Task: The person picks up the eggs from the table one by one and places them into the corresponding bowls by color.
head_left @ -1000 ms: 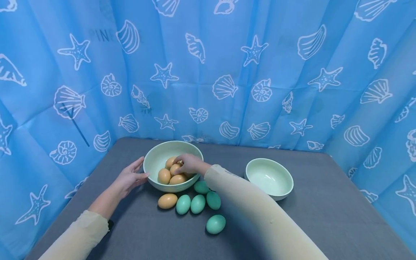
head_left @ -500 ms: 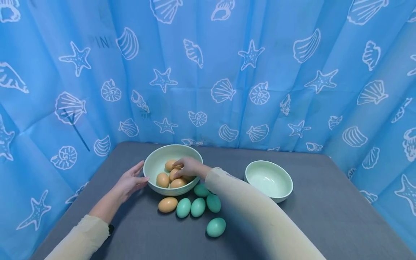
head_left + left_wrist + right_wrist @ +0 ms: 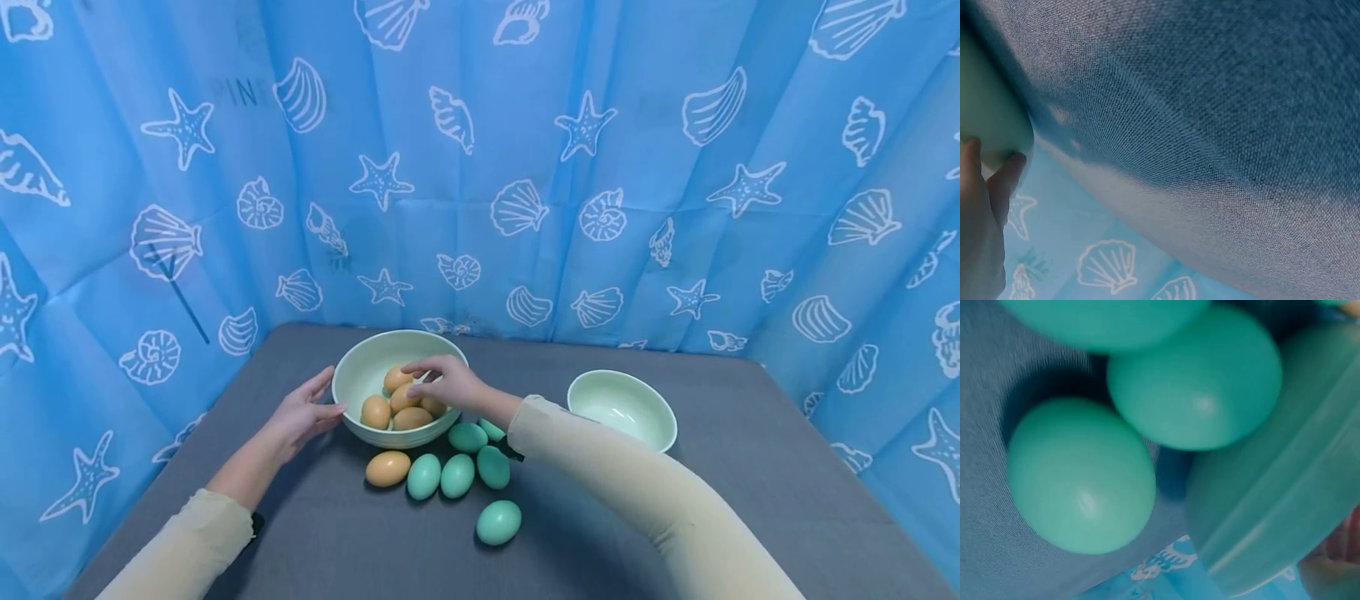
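In the head view, a pale green bowl (image 3: 358,367) holds several light brown eggs (image 3: 375,412). My right hand (image 3: 456,385) reaches over its right rim, fingers spread loosely just above the eggs and gripping none. Fairly straight fingers and the thumb of my left hand (image 3: 296,417) touch the bowl's left side. In the left wrist view, the fingertips of the left hand (image 3: 982,219) lie against the outer wall of the bowl (image 3: 994,100). One brown egg (image 3: 387,469) and several green eggs (image 3: 424,477) lie on the table in front of the bowl.
A smaller pale green bowl (image 3: 622,408) stands to the right, partly hidden by the right sleeve (image 3: 622,467). One green egg (image 3: 498,523) lies apart, nearer the front. Grey cloth covers the table (image 3: 360,542), and a blue shell-print curtain (image 3: 480,167) hangs behind it.
My right hand has come off the eggs in the bowl, its fingers loosening and drawing slightly up and right. The left hand stays at the bowl's side.
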`<state>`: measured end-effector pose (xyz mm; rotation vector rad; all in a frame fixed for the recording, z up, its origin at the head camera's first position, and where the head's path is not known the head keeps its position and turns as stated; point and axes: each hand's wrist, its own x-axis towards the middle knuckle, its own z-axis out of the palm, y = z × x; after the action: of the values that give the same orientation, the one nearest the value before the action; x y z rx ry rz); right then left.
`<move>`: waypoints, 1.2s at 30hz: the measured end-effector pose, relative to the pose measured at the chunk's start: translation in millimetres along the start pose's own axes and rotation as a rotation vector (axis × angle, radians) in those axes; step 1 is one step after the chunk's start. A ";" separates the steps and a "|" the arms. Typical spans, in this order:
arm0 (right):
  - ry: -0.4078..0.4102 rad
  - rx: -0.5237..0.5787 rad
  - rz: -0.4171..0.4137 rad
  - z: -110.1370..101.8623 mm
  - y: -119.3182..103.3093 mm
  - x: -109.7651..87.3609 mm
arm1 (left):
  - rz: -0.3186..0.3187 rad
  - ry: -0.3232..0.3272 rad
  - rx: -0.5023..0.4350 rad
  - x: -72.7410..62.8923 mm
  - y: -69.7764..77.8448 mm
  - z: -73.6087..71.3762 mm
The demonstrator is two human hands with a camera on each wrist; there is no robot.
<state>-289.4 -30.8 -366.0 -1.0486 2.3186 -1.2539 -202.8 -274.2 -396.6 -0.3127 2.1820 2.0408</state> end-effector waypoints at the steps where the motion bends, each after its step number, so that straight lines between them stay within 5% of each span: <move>1: 0.007 0.016 -0.010 0.1 -1.6 -3.8 | -0.002 0.002 -0.001 0.1 0.2 0.0; 8: -0.012 -0.006 -0.190 4.3 -8.6 -28.2 | -0.015 0.011 0.004 0.4 0.9 0.2; 13: -0.059 -0.393 -0.558 9.0 -9.6 -35.8 | -0.018 0.012 0.005 0.0 1.9 0.4; 16: -0.085 -0.636 -0.684 12.6 -9.1 -36.8 | -0.019 0.009 0.008 -0.4 1.8 0.1; 24: -0.267 -0.961 -0.610 29.6 -14.4 -36.2 | -0.007 0.001 0.019 0.3 -1.3 0.0; 36: -0.280 -1.282 -0.535 58.0 -21.4 -31.3 | -0.015 0.009 0.030 1.0 -0.6 0.0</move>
<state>-225.3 -50.1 -384.0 -2.0923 2.5625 0.5178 -203.6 -274.3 -397.4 -0.3348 2.2064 2.0007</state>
